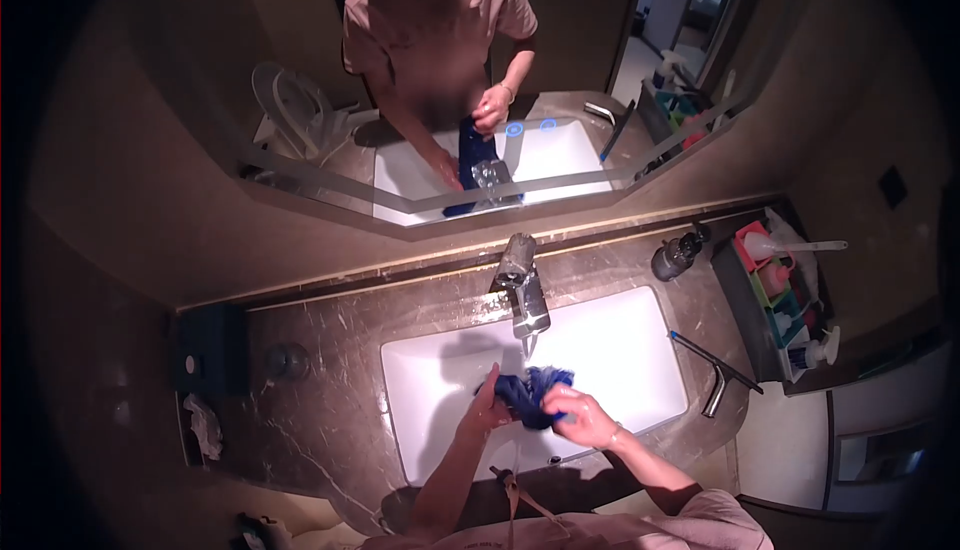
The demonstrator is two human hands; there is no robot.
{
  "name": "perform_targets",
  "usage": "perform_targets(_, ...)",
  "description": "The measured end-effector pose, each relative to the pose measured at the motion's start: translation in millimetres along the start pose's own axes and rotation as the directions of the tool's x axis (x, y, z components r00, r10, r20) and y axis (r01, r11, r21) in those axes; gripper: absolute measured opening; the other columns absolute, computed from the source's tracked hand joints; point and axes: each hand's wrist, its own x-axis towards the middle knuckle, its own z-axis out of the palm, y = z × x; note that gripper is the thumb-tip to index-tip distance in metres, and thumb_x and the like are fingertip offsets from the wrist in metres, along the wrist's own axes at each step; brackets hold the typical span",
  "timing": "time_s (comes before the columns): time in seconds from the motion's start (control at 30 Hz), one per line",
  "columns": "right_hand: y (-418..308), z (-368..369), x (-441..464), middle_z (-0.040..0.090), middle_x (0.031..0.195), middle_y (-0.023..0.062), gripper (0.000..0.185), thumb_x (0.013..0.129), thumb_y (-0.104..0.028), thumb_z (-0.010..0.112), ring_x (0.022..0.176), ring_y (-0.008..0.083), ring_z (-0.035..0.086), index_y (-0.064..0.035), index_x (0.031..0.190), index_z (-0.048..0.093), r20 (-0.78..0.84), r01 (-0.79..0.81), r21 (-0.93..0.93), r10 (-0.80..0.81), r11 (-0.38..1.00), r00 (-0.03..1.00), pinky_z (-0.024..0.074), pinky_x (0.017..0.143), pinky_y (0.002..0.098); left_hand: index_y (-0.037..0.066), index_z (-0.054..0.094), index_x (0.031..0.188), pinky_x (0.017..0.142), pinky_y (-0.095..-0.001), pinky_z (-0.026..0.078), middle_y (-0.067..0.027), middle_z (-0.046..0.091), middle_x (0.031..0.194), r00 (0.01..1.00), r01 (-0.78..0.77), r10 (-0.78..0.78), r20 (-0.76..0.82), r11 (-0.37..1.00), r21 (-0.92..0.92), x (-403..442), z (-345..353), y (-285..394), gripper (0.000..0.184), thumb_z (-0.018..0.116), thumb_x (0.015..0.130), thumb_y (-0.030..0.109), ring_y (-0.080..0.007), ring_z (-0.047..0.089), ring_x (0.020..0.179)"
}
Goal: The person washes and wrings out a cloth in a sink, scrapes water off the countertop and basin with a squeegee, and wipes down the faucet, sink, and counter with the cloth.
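Note:
A dark blue wet cloth (540, 397) is bunched between my hands, over the white sink (640, 350). My left hand (487, 406) grips its left end, the thumb pointing up. On the other side my right hand (584, 420) closes its fingers round the cloth's right part. Just above, the chrome faucet (527, 300) lets a stream of water fall onto the cloth. The cloth's exact kind cannot be made out through its folds.
A squeegee (715, 362) lies right of the sink. A dark soap dispenser (678, 254) stands behind it, near an organizer box (755, 310) with bottles and a white brush (800, 246). Left on the marble counter (320, 380) are a glass jar (288, 361) and a dark box (208, 350). A mirror (560, 80) reflects the person.

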Motion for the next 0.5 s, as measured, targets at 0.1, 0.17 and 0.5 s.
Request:
perform_targets(0.1, -38.0, -7.4, -21.1, 0.058, 0.094, 0.0086, 0.022, 0.063, 0.01, 0.054, 0.088, 0.0163, 0.056, 0.0035, 0.083, 0.059, 0.065, -0.161, 0.427, 0.148, 0.89, 0.987, 0.0429, 0.078, 0.025, 0.006, 0.064, 0.096, 0.087, -0.045, 0.049, -0.0112, 0.066, 0.091, 0.938, 0.142, -0.102, 0.331, 0.985, -0.099, 39.5, -12.9, 1.7, 0.062, 0.048, 0.082, 0.065, -0.0245, 0.063, 0.087)
perform_targets(0.17, -54.6, -20.9, -19.6, 0.058, 0.09, 0.0089, 0.02, 0.065, 0.006, 0.054, 0.087, 0.0137, 0.055, 0.0043, 0.084, 0.061, 0.031, -0.137, 0.505, 0.14, 0.852, 0.99, 0.0426, 0.077, 0.0232, 0.006, 0.057, 0.109, 0.083, -0.0404, 0.051, -0.0083, 0.065, 0.1, 0.968, -0.023, 0.023, 0.249, 1.0, -0.006, 37.0, 1.3, -17.0, 0.061, 0.052, 0.082, 0.06, -0.021, 0.063, 0.087)
perform_targets(0.5, 72.5, 13.7, -0.8, 0.052, 0.115, 0.0076, 0.051, 0.077, -0.033, 0.047, 0.102, 0.0242, 0.049, -0.0099, 0.122, 0.046, -0.184, 0.084, 0.957, 0.359, 0.278, 0.915, 0.0413, 0.087, 0.0379, 0.008, 0.045, 0.129, 0.102, -0.0415, 0.038, -0.0063, 0.056, 0.122, 0.935, 0.015, -0.01, 0.354, 1.0, -0.009, -33.3, 92.7, -50.8, 0.052, 0.046, 0.092, 0.045, -0.0223, 0.053, 0.113)
